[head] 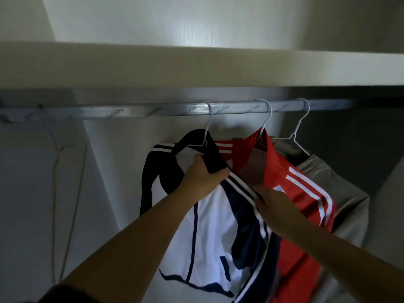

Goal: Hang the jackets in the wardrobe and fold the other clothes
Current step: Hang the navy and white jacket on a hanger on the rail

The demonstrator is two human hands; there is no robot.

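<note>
White-and-navy fabric filled the near field: the white-and-navy jacket point(209, 226) hung in front of the person, low in the wardrobe opening, with both bare forearms reaching up to it.

1. The left hand point(203, 173) gripped the navy collar. The fingers were curled round the cloth just below the hanger's neck. This hold appeared intended to steady the garment and keep the collar centred.
2. The right hand point(267, 201) lay on the striped right shoulder, where that shoulder met the neighbouring garment. Its fingertips were hidden in the fold, so it could not be determined whether they pinched the seam or only pressed it. The position suggested that the shoulder was being seated over the hanger arm.
3. The jacket's white wire hanger point(207, 130) was hooked over the rail. Hanging of this jacket therefore looked nearly complete; only straightening remained.

Immediately to the right, and touching the jacket, hung a red jacket point(306, 193) with white stripes on its own wire hanger. Beyond it, a grey garment point(349, 206) hung on a third hanger. The close spacing explained why the right hand worked between two garments.

Behind these ran the aluminium rail point(153, 111), printed with lettering, its left length bare. Above it sat a pale shelf point(196, 66). No clothes for folding were in view.
</note>
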